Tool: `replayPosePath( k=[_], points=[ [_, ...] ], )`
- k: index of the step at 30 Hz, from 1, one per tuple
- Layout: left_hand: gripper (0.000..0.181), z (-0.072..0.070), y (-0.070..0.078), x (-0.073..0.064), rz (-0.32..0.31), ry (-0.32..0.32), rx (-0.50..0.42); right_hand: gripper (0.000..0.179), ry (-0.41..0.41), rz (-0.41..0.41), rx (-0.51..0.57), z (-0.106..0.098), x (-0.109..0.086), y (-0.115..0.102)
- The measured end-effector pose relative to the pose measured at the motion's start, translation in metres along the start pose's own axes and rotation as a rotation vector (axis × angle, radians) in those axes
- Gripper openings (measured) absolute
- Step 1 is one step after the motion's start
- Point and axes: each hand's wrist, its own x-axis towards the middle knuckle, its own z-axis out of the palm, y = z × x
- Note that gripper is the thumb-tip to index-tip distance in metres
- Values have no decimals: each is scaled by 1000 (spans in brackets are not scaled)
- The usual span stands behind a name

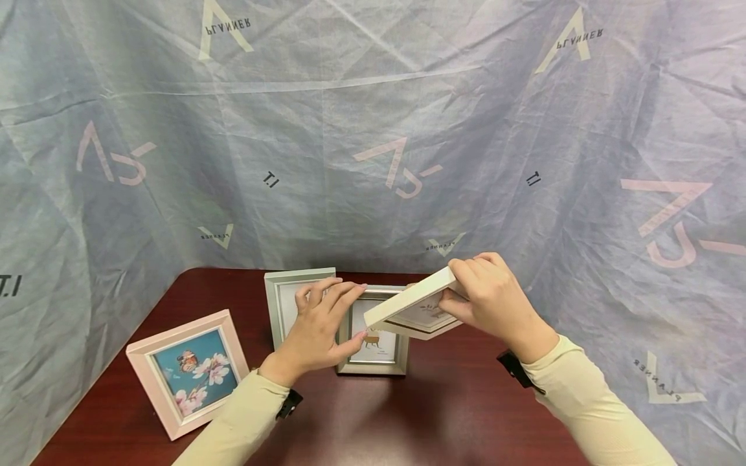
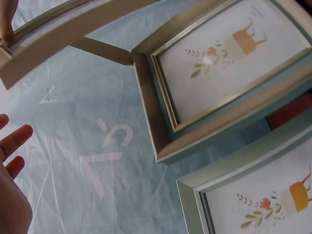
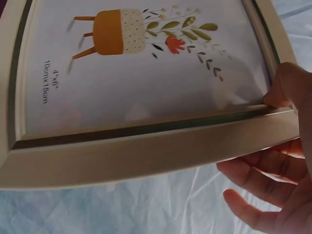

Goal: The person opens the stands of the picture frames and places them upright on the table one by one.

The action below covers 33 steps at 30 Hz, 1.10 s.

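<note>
My right hand (image 1: 492,301) grips a cream picture frame (image 1: 408,299) by one corner, tilted in the air. Thumb on the front, fingers behind, as the right wrist view shows of that frame (image 3: 146,153); its picture has a flower vase on legs. A silvery-beige picture frame (image 1: 373,368) stands upright on the table, partly hidden behind the cream one. Left of it stands a pale green picture frame (image 1: 272,307). My left hand (image 1: 323,327), fingers spread, hovers before these two; the left wrist view shows the fingers (image 2: 17,141) apart from any frame.
A pink picture frame (image 1: 201,372) with a butterfly and blossoms stands at the table's left, near my left sleeve (image 1: 245,414). The dark red table (image 1: 454,408) reaches back to a grey-blue printed cloth (image 1: 326,162) hanging behind and at both sides.
</note>
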Motion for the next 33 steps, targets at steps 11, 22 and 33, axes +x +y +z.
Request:
replayPosePath(
  k=[11,22,33],
  points=[
    [54,19,9,4,-46,23,12,12,-13,101,-104,1,-8,0],
    [28,32,12,5,-68,7,11,13,-18,120,-111,-1,-15,-3],
    [38,35,17,10,-46,-20,9,15,-6,163,-123,-4,-30,-4]
  ],
)
